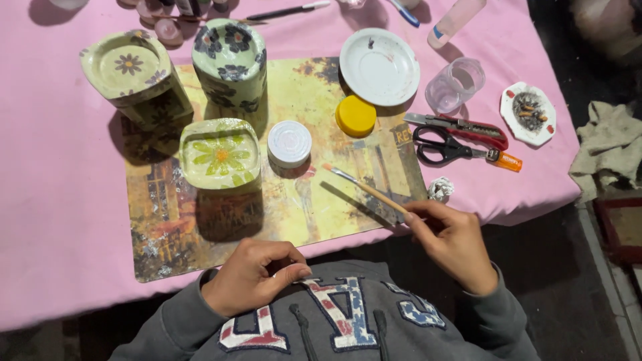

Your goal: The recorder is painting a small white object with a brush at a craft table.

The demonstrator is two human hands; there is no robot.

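Observation:
My right hand [455,242] holds a thin wooden paintbrush [364,188] by its end, the bristle tip pointing up-left over a painted mat [348,200]. My left hand [251,275] rests curled against my grey sweatshirt at the table's near edge, fingers closed with nothing seen in them. On the mat stand three green floral tins: a square one [221,157] nearest, a tall round one [231,63] behind it, and an angled one [130,77] at the left. A small white lidded jar [289,143] and a yellow lid [355,116] sit beside the tins.
A white plate [380,67], a clear plastic cup [455,85], black-handled scissors [448,148], a red utility knife [461,126], an orange lighter [506,160] and an ashtray [527,113] lie on the pink tablecloth [53,200] at right. A crumpled cloth [612,150] lies off the table's right edge.

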